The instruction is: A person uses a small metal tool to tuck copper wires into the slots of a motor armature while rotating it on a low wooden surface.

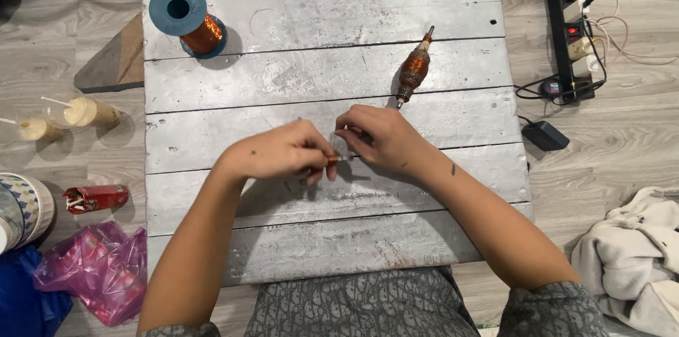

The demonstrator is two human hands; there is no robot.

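Observation:
My left hand (283,154) and my right hand (382,137) meet over the middle of a grey wooden board (318,75). Both pinch a small thin piece (338,159) with a copper-coloured end, held between their fingertips just above the planks. A motor armature (413,68) wound with copper wire lies on the board just beyond my right hand. At the board's far left corner stands a blue spool of copper wire (189,20).
A power strip (570,26) with plugs and cables and a black adapter (544,135) lie on the floor to the right. A pale cloth (633,259) is at lower right. On the left are two plastic cups (64,119), a red packet (95,197) and a pink bag (99,270).

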